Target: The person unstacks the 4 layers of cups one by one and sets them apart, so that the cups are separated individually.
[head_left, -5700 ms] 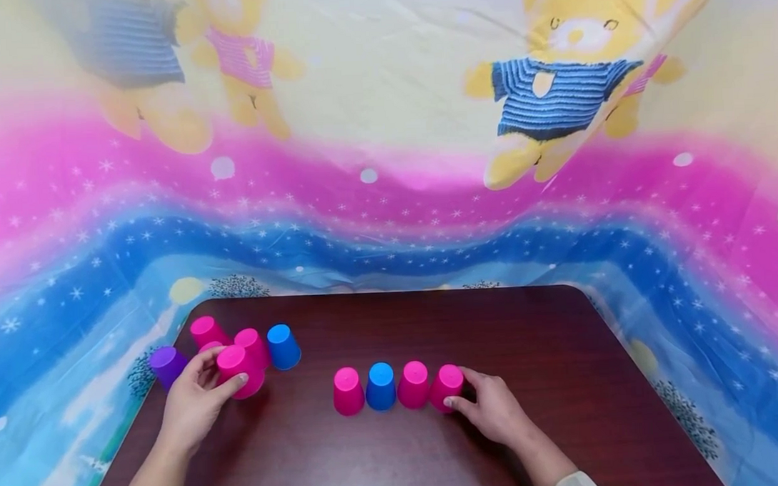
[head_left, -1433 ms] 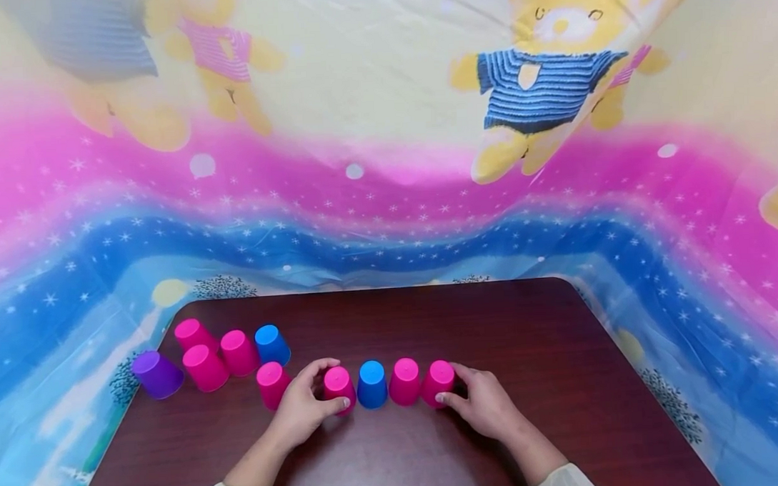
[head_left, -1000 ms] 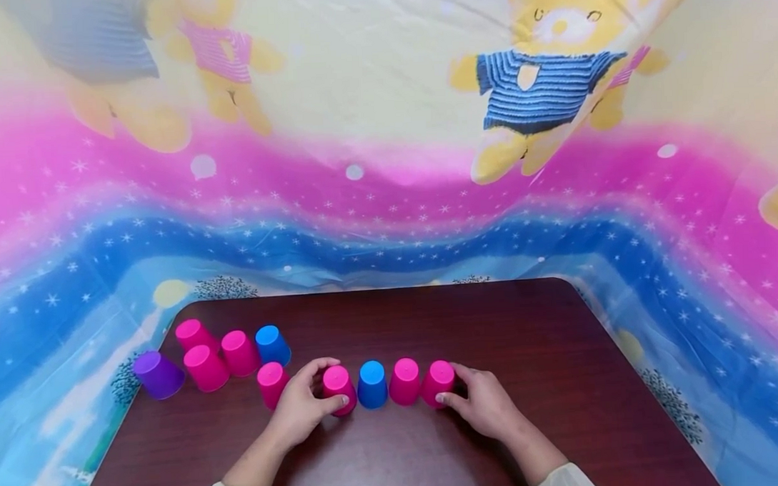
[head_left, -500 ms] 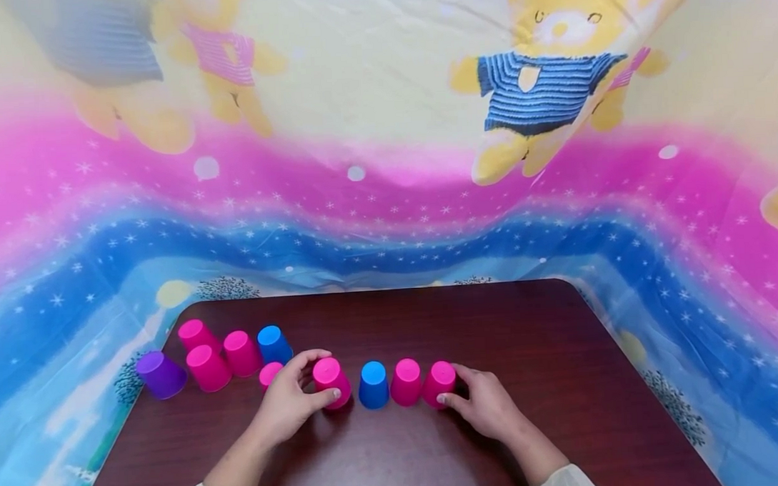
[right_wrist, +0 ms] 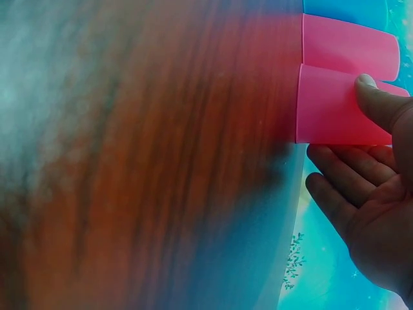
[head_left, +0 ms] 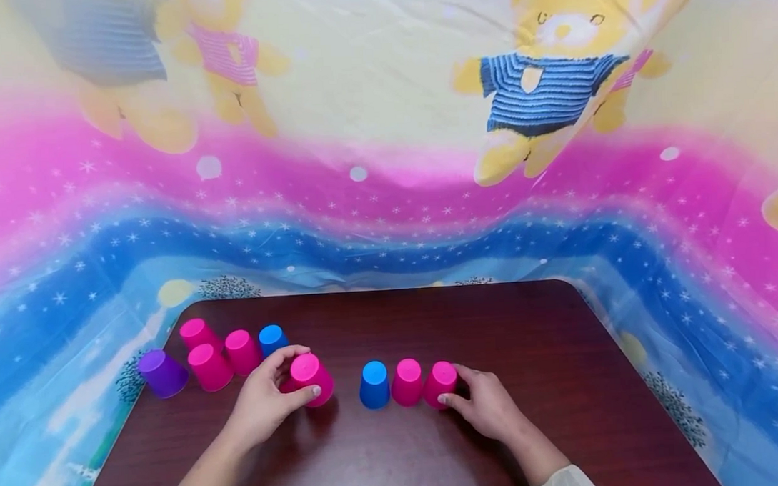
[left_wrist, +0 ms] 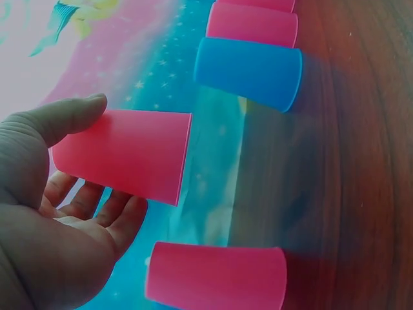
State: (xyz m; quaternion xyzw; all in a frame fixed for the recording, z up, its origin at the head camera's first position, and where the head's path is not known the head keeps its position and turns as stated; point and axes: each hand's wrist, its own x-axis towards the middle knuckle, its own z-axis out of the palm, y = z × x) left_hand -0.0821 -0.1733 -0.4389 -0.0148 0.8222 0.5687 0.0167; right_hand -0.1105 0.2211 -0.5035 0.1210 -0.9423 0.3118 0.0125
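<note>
My left hand (head_left: 264, 401) pinches an upside-down pink cup (head_left: 315, 380) between thumb and fingers. In the left wrist view that lifted pink cup (left_wrist: 129, 155) hangs clear of the table, its rim downward. Another pink cup behind it is mostly hidden by the hand in the head view; the left wrist view shows this standing pink cup (left_wrist: 216, 276). At the right end of a short row, my right hand (head_left: 493, 407) grips a pink cup (head_left: 440, 384) that stands upside down. Beside it are a second pink cup (head_left: 407, 382) and a blue cup (head_left: 374, 385).
At the table's left, a purple cup (head_left: 164, 374), several pink cups (head_left: 210, 368) and a blue cup (head_left: 273, 338) stand upside down in a cluster. The dark wooden table (head_left: 495, 325) backs onto a printed cloth (head_left: 389, 257).
My left hand has lifted the pink cup off the left end of the row and carried it left, opening a gap beside the blue cup. The right hand has stayed in place.
</note>
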